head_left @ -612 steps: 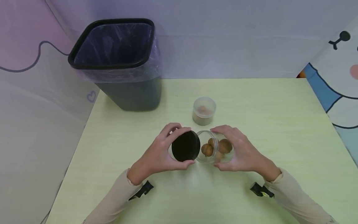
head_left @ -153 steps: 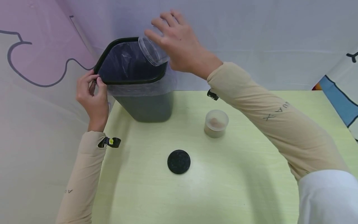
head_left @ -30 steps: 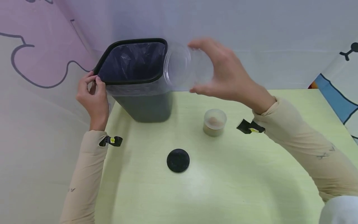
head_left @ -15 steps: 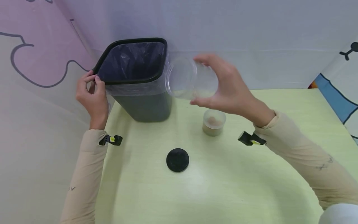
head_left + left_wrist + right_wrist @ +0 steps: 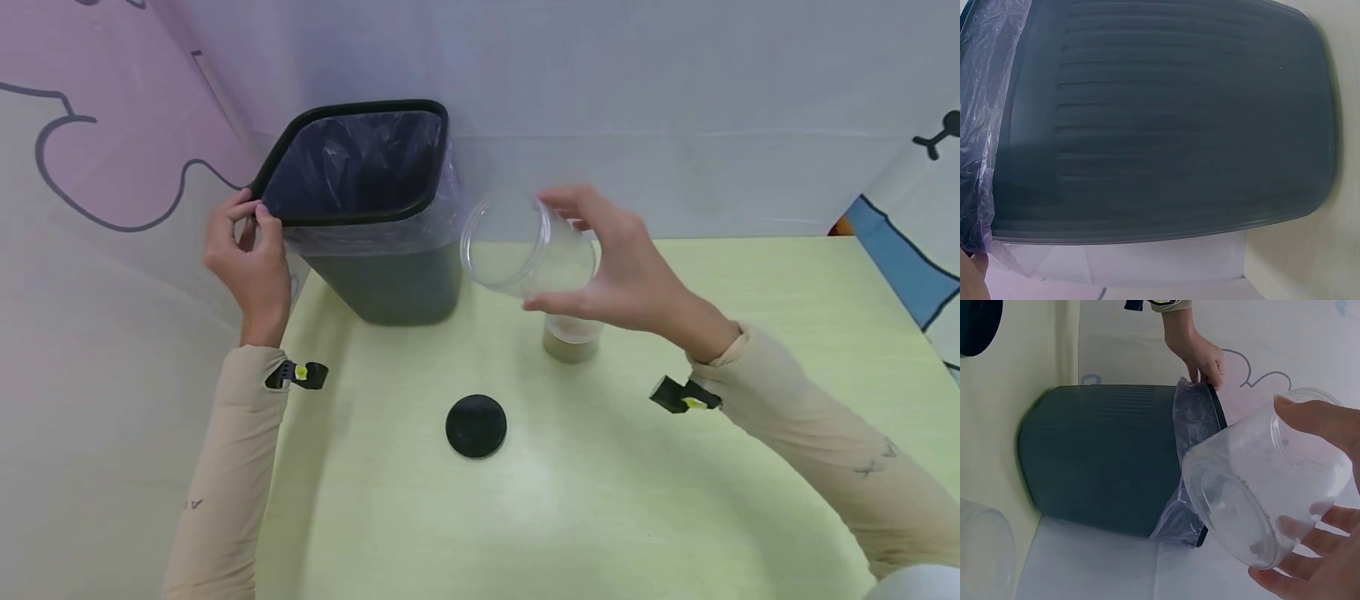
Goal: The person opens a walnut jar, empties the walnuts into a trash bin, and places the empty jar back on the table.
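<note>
My right hand [image 5: 622, 262] grips a clear plastic jar [image 5: 528, 246] round its side, tilted with its mouth to the left. No contents show inside the jar [image 5: 1266, 481]. My left hand [image 5: 247, 267] pinches the black rim [image 5: 345, 222] of a lined bin at its near left corner. In the left wrist view the bin's ribbed dark wall [image 5: 1172, 125] fills most of the picture, with only a bit of the left hand [image 5: 971, 278] at the edge. The black round lid [image 5: 476, 426] lies flat on the table in front of the bin.
A small tub [image 5: 572, 340] with a frosted top stands behind the lid, partly covered by the jar in the head view. The bin [image 5: 382, 287] stands at the table's back left, against a printed cloth backdrop [image 5: 675, 100]. The pale table [image 5: 600, 500] stretches out in front.
Over the last second my right hand has brought the jar down and slightly right, away from the bin. Brown round pieces seen in the jar much earlier no longer show. The left hand stays put.
</note>
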`<state>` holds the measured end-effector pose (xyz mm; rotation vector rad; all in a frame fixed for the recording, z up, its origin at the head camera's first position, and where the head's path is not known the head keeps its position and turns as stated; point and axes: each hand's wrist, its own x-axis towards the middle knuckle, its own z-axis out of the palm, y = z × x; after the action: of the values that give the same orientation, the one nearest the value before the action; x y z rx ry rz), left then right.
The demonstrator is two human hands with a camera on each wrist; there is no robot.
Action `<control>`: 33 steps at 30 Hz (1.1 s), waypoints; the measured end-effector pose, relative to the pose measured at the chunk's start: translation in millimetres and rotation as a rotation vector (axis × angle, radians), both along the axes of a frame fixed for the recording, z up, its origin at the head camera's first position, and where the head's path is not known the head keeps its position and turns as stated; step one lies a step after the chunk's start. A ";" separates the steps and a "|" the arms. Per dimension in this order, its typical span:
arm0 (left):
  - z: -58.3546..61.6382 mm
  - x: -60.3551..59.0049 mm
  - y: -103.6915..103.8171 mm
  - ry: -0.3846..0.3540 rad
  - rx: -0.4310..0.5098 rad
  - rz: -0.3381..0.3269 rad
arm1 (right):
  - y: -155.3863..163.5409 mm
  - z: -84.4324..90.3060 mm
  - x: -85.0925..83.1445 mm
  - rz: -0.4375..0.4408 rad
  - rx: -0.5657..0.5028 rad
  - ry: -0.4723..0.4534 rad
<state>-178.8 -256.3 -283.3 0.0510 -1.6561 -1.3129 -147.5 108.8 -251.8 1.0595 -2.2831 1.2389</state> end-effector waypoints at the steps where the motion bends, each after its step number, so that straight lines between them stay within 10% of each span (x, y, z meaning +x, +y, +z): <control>1: -0.2 0.1 -0.1 0.000 -0.002 -0.001 | 1.1 -2.3 1.1 0.011 -0.003 -0.009; 33: 4.3 0.1 -10.5 0.013 0.028 0.041 | 20.5 -47.8 39.8 0.077 -0.050 -0.143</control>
<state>-178.8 -266.8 -279.0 0.0922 -1.6183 -1.3028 -107.7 129.2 -299.6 1.0827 -2.3216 1.4379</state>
